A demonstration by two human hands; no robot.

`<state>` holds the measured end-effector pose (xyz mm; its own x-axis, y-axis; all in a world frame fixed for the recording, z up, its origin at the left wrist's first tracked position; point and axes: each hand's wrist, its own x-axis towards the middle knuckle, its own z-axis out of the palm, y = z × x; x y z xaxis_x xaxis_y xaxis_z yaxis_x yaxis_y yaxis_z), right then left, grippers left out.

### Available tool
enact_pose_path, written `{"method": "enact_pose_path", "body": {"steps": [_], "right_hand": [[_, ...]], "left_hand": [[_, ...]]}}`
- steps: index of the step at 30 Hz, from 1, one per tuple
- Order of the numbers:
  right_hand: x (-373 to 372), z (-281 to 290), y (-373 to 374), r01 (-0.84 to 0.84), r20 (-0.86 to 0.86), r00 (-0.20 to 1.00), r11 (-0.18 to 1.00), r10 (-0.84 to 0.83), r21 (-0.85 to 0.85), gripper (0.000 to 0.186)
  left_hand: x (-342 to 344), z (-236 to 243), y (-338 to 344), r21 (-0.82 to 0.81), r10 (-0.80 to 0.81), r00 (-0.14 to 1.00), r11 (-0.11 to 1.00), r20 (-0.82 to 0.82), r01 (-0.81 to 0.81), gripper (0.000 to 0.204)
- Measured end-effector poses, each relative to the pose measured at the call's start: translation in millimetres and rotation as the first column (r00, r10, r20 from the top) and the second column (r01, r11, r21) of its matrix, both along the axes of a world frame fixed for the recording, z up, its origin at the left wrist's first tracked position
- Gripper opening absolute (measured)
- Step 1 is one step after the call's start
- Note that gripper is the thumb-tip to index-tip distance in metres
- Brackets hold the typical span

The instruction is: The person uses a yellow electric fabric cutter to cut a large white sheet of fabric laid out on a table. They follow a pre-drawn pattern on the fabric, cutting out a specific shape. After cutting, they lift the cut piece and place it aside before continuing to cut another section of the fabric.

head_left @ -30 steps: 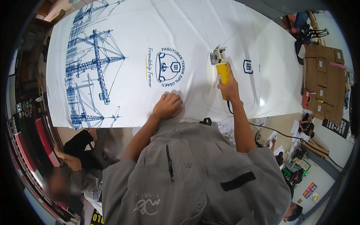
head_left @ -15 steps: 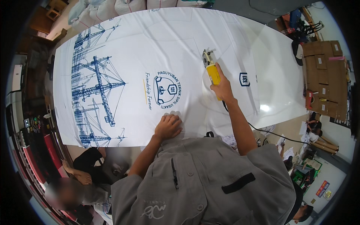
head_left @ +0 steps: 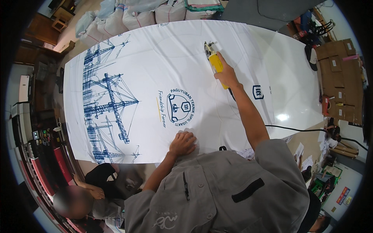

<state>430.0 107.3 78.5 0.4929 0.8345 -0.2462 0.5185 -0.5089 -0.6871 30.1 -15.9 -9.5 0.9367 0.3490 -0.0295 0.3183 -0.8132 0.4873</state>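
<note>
White printed fabric (head_left: 163, 66) lies spread flat over a long cutting table (head_left: 291, 89), covering most of it; its left part carries a dark blue line drawing of cranes and rigging (head_left: 105, 105), a round blue emblem (head_left: 182, 107) sits near the middle with a line of script and a yellow stroke beside it, and a small blue badge (head_left: 258, 92) is printed further to the right. The person's right hand (head_left: 226, 76) is closed around the yellow handle of a handheld electric cutter (head_left: 213, 60), whose metal head rests on the cloth toward the far edge of the table; a black power cord (head_left: 303, 131) trails from the tool along the forearm and off the table's right edge. The left hand (head_left: 182, 143) holds nothing and lies palm down, fingers spread, pressing the fabric flat close to the near edge, just below the emblem and well apart from the cutter. The person wears a grey buttoned shirt (head_left: 217, 190). At the lower left, below the table edge, another person (head_left: 97, 194) in dark clothing sits low on the floor. White stuffed sacks (head_left: 132, 15) are piled beyond the far end of the table, and flattened brown cardboard (head_left: 342, 73) lies to the right.
</note>
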Motion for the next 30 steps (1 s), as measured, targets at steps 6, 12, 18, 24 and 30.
{"method": "enact_pose_path", "body": {"steps": [6, 12, 18, 24, 30], "right_hand": [[6.5, 5.1, 43.6, 0.006, 0.028, 1.0, 1.0, -0.006, -0.009, 0.112], [17.0, 9.2, 82.5, -0.006, 0.002, 1.0, 1.0, 0.006, -0.028, 0.113], [34.6, 8.8, 75.3, 0.0, -0.08, 0.997, 1.0, 0.001, 0.005, 0.115], [91.8, -12.7, -38.2, 0.011, -0.3, 0.953, 0.987, 0.039, 0.162, 0.121], [124.9, -35.5, -126.0, 0.203, -0.577, 0.816, 0.956, -0.046, 0.211, 0.118]], "left_hand": [[0.1, -0.9, -0.9, -0.009, -0.003, 1.0, 1.0, -0.02, 0.003, 0.044], [2.5, 14.4, 1.4, 0.004, -0.002, 1.0, 1.0, -0.01, 0.002, 0.045], [4.4, 22.6, 13.2, -0.166, 0.039, 0.998, 0.986, 0.045, -0.031, 0.046], [-11.5, 9.6, 99.8, 0.086, 0.55, 0.829, 0.825, 0.105, -0.558, 0.061], [-23.2, 24.8, 156.6, 0.375, 0.851, 0.433, 0.521, -0.298, -0.766, 0.102]]}}
